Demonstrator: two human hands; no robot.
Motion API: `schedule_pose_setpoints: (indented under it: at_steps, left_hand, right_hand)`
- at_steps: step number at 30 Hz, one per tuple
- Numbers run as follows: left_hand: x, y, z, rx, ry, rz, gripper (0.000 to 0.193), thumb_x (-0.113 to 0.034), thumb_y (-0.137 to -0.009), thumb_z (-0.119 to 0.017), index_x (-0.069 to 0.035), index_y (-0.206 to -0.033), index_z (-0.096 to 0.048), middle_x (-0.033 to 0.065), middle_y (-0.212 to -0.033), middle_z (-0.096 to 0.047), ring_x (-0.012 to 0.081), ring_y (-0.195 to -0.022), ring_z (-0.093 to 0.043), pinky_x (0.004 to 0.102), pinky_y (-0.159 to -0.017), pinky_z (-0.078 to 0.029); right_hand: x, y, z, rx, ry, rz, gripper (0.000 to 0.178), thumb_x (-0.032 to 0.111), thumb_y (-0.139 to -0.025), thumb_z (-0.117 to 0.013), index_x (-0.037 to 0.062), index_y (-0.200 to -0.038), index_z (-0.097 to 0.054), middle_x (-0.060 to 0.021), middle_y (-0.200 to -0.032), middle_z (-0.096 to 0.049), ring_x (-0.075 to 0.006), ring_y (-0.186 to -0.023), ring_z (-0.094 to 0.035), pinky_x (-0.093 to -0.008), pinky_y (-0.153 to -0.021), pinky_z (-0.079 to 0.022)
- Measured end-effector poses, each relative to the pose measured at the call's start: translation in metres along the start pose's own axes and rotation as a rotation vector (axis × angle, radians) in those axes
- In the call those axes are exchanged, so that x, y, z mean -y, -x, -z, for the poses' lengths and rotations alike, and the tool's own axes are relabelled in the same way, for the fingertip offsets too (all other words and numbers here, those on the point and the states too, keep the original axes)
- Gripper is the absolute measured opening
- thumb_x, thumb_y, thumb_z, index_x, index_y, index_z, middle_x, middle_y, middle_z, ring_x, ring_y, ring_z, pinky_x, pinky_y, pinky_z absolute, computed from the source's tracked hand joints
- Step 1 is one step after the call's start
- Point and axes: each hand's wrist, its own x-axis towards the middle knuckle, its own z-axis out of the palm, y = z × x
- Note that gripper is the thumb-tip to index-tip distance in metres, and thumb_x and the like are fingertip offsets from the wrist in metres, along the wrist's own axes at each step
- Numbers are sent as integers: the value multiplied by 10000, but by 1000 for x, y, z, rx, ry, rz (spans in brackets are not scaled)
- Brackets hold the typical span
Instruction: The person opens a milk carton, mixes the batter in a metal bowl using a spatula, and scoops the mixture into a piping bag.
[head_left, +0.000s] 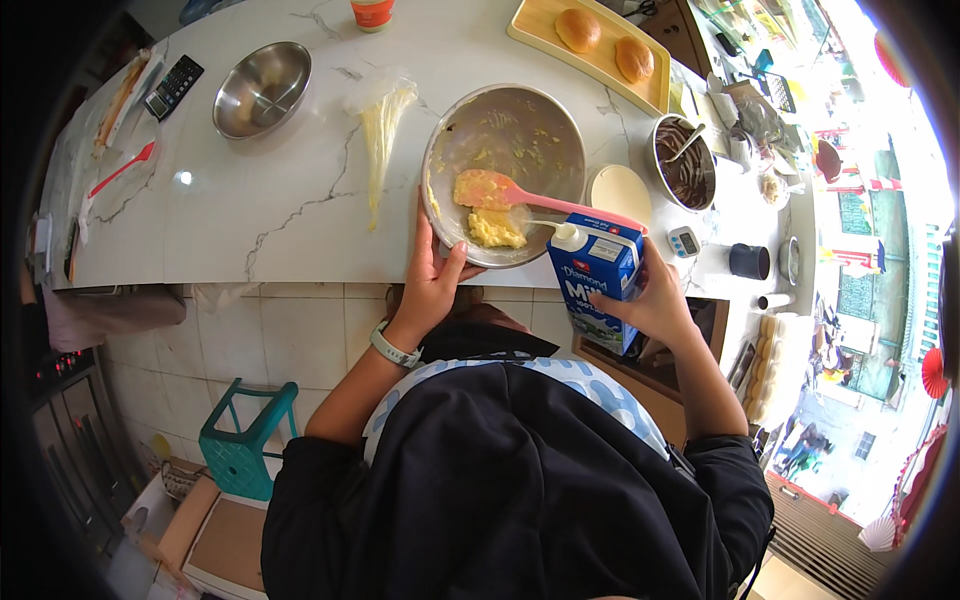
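My left hand (pixel 437 265) grips the near left rim of a steel mixing bowl (pixel 530 125), thumb at the edge and fingers around its outer side. Yellow creamy mixture (pixel 497 228) sits low in the bowl, with smears up the wall. A pink spatula (pixel 487 188) lies in it, its blade coated and its handle resting over the right rim. In my right hand (pixel 653 300) is a blue milk carton (pixel 600 270), tilted toward the bowl. From its white spout a thin white stream of milk runs over the rim into the bowl.
Left on the marble counter are another steel bowl (pixel 262 92), a piping bag with yellow residue (pixel 385 140), a calculator (pixel 174 87) and a red spatula (pixel 122 169). Rightward stand a bowl of chocolate mixture (pixel 683 170), a timer (pixel 684 242) and a bun tray (pixel 560 62). A green stool (pixel 245 440) is below.
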Motion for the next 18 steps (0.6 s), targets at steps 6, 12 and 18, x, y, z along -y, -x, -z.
schedule_pose_setpoints:
  at_steps: [6,12,18]
  left_hand:
    - [-1,-1,2,13,3,6,686,-14,-959,-378,-153,-1480,48,160,-1442,-252,292,-1237,-446,409,-925,-528]
    - [2,-1,4,15,19,15,688,-11,-959,-380,-156,-1479,47,161,-1442,-254,293,-1234,-450,411,-925,-527]
    - [-1,-2,4,14,51,19,694,-10,-957,-383,-160,-1480,47,158,-1447,-247,293,-1248,-434,410,-923,-528]
  right_hand:
    - [4,0,2,4,-19,-2,773,292,-604,-814,-19,-1203,-438,-196,-981,-667,-317,-913,-667,-365,-824,-517]
    - [13,-1,8,31,60,12,818,284,-604,-812,-39,-1243,-417,-198,-994,-664,-315,-925,-664,-360,-829,-515]
    - [15,1,10,-44,-18,18,781,273,-594,-823,-34,-1206,-446,-162,-947,-667,-252,-871,-673,-321,-792,-523]
